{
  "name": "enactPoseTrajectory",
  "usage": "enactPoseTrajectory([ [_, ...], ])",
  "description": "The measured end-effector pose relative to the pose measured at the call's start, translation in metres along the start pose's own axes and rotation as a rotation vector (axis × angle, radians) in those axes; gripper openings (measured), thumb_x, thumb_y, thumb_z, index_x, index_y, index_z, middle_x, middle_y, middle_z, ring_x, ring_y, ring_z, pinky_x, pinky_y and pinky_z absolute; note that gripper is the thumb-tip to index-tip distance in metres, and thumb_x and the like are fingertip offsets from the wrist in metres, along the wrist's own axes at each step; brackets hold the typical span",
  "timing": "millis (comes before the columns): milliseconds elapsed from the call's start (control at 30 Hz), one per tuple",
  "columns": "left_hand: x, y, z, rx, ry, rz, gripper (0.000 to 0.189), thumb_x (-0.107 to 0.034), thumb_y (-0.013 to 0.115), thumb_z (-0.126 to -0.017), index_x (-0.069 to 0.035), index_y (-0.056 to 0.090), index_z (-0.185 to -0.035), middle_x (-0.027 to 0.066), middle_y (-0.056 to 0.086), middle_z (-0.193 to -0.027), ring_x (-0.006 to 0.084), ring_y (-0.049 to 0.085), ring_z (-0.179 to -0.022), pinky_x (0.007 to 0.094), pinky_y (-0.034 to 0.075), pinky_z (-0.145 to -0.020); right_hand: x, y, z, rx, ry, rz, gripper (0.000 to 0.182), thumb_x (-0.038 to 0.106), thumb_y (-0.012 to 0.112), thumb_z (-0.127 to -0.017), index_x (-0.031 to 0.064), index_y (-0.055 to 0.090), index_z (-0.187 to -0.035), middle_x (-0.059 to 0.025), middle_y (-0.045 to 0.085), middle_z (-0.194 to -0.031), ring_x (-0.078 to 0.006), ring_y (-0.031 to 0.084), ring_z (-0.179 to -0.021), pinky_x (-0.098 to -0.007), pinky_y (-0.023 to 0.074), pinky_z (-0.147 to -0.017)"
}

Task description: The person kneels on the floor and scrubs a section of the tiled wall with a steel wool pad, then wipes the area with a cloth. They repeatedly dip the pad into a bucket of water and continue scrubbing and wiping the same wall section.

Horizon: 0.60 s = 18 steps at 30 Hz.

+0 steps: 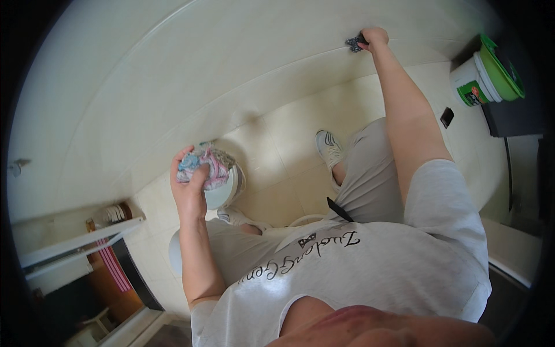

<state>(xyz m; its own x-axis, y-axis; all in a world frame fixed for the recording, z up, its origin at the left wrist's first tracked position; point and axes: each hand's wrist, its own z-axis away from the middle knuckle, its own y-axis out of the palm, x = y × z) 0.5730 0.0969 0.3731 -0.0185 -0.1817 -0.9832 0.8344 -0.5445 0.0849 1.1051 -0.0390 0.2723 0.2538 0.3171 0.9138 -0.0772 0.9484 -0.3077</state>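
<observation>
My left hand (190,178) holds a crumpled cloth (208,167) in white, pink and blue, above a pale bucket (223,195) on the tiled floor. With the arm stretched out, my right hand (373,38) grips a dark grey, mesh-like scrubber (355,44) against the light wall tiles (277,47), at a horizontal joint. Part of the scrubber is hidden by my fingers.
A white pail (470,82) with a green basin (501,69) on it stands at the upper right, beside a dark cabinet (511,119). A small dark object (447,117) lies on the floor. White-framed doorway (82,243) at lower left; a fixture (16,167) projects from the wall.
</observation>
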Motion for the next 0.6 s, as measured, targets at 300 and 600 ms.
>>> enactPoseTrajectory([
  [300, -0.021, 0.017, 0.014, -0.011, 0.048, 0.052, 0.045, 0.004, 0.060, -0.075, 0.000, 0.049, -0.119, 0.0093, 0.059, -0.101, 0.0151, 0.058, -0.091, 0.0288, 0.048, -0.081, -0.062, 0.083, 0.049, 0.257, 0.134, -0.004, 0.009, 0.000, 0.051, -0.082, -0.0051, 0.054, -0.089, -0.0152, 0.058, -0.092, -0.0283, 0.063, -0.075, -0.0334, 0.0586, -0.048],
  [600, -0.016, 0.008, 0.017, -0.027, 0.078, -0.011, 0.046, 0.004, 0.060, -0.072, -0.002, 0.050, -0.117, 0.0050, 0.057, -0.102, 0.0124, 0.055, -0.092, 0.0253, 0.044, -0.083, -0.184, 0.210, 0.247, 0.695, 0.072, -0.383, 0.042, 0.001, 0.067, -0.074, -0.0049, 0.047, -0.110, -0.0172, 0.059, -0.096, -0.0259, 0.064, -0.078, -0.0351, 0.0581, -0.052],
])
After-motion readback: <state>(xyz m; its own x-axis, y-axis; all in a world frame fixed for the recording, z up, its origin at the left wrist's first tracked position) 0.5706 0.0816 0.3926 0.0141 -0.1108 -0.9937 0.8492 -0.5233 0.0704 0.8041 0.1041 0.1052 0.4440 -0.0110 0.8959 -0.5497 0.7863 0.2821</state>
